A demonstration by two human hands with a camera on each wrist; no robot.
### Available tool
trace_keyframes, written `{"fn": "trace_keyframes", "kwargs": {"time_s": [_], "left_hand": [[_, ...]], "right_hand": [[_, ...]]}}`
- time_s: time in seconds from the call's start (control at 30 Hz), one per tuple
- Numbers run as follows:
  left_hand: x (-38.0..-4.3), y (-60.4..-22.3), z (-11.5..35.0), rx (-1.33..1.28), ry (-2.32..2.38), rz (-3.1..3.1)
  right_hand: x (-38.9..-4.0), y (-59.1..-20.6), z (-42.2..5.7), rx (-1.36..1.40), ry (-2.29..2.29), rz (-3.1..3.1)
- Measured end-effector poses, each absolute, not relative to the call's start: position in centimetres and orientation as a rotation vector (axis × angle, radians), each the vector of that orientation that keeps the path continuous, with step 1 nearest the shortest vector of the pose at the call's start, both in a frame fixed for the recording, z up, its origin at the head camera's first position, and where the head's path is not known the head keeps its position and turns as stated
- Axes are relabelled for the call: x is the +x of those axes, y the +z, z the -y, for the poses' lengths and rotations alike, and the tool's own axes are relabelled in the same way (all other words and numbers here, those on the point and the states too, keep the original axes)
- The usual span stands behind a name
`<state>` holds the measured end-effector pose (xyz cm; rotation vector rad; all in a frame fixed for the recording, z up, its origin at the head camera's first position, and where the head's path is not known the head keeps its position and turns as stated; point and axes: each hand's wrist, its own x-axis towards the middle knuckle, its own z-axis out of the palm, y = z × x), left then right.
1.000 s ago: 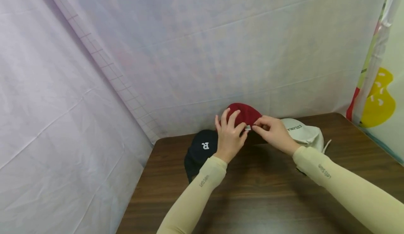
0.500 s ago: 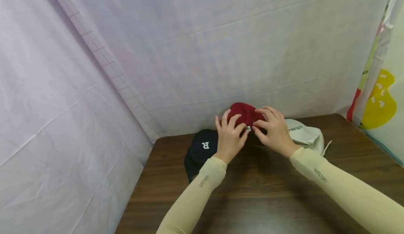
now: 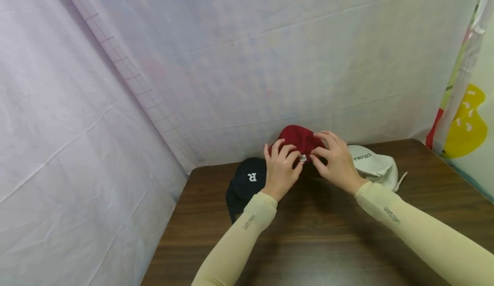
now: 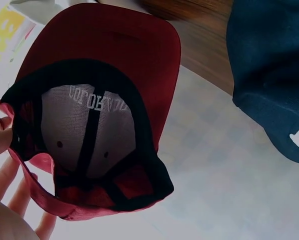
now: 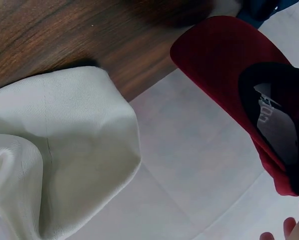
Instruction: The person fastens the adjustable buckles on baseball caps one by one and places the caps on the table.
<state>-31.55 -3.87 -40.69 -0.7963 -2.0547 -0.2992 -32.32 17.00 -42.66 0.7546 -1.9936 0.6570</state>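
A red baseball cap (image 3: 299, 136) is held up at the back of the table. The left wrist view shows the underside of its brim (image 4: 139, 37), the dark inner band and reversed stitched letters inside. My left hand (image 3: 281, 172) pinches the cap's rear edge beside a small white tag (image 3: 302, 158), its other fingers spread over the crown. My right hand (image 3: 337, 161) pinches the edge just right of the tag, index finger and thumb curved. Several of its fingertips (image 5: 289, 226) show below the cap in the right wrist view, while the pinch itself lies out of that frame.
A black cap (image 3: 251, 183) with a white R sits left of my left hand. The off-white cap (image 3: 372, 166) with dark lettering and a loose strap lies at right. A pale cloth (image 3: 231, 63) hangs behind the brown wooden table (image 3: 308, 243).
My right hand has shifted slightly left and its fingers have spread up over the red cap's side. The left hand's upper fingers have lowered a little on the crown.
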Motion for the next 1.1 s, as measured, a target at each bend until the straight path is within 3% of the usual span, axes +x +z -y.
{"fn": "trace_keyframes", "kwargs": {"time_s": [1.1], "left_hand": [[-31.69, -41.23, 3.92, -0.763, -0.313, 2.071]], "right_hand": [[-32.19, -43.21, -16.78, 0.710, 0.673, 1.998]]}}
